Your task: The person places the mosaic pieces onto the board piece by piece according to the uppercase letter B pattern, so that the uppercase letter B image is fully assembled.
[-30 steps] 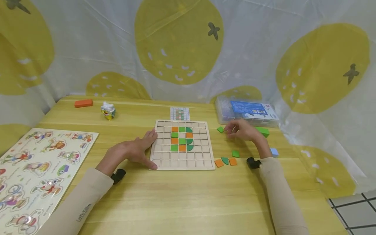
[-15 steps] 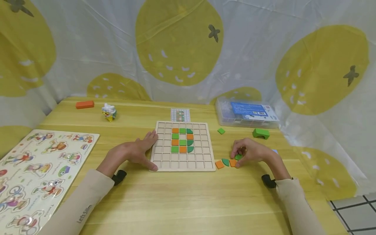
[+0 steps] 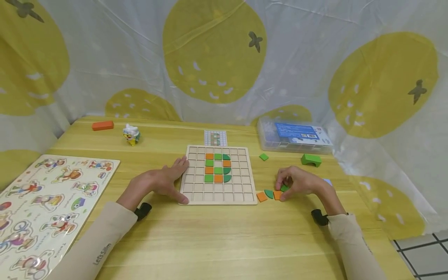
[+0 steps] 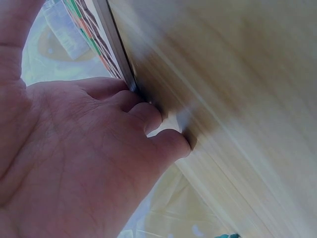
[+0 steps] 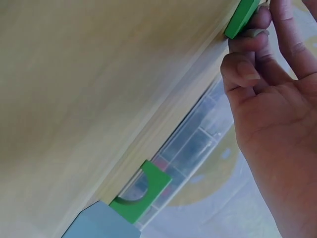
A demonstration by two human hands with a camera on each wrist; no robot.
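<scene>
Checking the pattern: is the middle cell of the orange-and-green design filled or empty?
Empty: the wooden grid board shows bare wood at the centre cell, ringed by orange and green tiles.

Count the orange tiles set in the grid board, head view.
4. All sit on the wooden grid board: top-left of the pattern, right side of the second row, left side of the third row, bottom middle. None appears hidden.
</scene>
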